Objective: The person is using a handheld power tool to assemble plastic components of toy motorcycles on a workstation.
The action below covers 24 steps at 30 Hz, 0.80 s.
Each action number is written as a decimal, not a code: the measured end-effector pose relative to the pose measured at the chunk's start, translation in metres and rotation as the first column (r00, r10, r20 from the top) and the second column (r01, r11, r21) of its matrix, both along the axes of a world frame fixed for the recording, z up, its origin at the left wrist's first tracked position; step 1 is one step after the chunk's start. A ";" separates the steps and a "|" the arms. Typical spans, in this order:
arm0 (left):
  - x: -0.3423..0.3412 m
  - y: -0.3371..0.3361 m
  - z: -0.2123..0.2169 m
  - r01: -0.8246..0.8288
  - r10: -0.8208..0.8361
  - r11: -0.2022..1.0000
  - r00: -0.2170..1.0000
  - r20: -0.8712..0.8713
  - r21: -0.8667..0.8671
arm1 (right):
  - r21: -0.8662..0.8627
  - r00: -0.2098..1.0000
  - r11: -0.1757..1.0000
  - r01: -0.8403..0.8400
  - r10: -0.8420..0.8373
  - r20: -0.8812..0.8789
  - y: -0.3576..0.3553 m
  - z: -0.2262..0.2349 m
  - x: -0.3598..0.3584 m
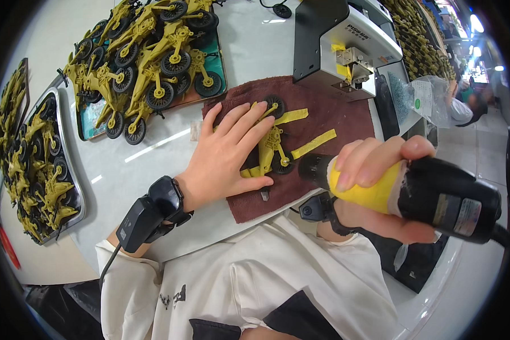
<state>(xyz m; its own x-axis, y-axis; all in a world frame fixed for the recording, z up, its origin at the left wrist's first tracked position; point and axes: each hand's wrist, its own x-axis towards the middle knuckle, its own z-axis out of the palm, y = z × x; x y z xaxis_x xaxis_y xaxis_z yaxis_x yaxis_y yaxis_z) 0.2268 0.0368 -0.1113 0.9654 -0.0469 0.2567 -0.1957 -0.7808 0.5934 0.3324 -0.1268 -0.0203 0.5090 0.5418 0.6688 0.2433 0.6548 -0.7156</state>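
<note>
We rest an open left hand on the toy bike's left — likely light, stiff, best held mid-frame — our right hand gripping a power tool

Looks like a toy workshop. Has heaps of matching yellow toy bikes on a green tray and a shiny metal tray, a boxy black-and-white machine on the table, and a power tool with a cord.
</note>
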 end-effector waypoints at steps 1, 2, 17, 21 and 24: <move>0.000 0.000 0.000 0.000 0.000 1.000 1.000 -0.003 -0.001 | -0.016 1.000 0.999 0.029 -0.028 0.014 -0.001 -0.001 -0.003; 0.000 0.000 0.000 0.005 -0.005 1.000 1.000 0.004 -0.009 | -0.032 0.998 0.998 0.056 -0.055 0.029 -0.002 -0.003 -0.006; 0.000 -0.001 -0.002 -0.007 0.007 1.000 1.000 0.007 -0.017 | -0.057 0.990 0.989 0.134 -0.136 -0.028 0.000 -0.025 -0.003; 0.000 0.000 -0.003 -0.008 0.008 1.000 1.000 0.004 -0.014 | -0.081 0.994 0.991 0.104 -0.106 -0.026 0.000 -0.026 -0.002; 0.002 0.000 -0.001 -0.004 0.004 1.000 1.000 0.002 -0.009 | -0.105 0.996 0.991 0.085 -0.085 0.009 -0.003 -0.023 0.002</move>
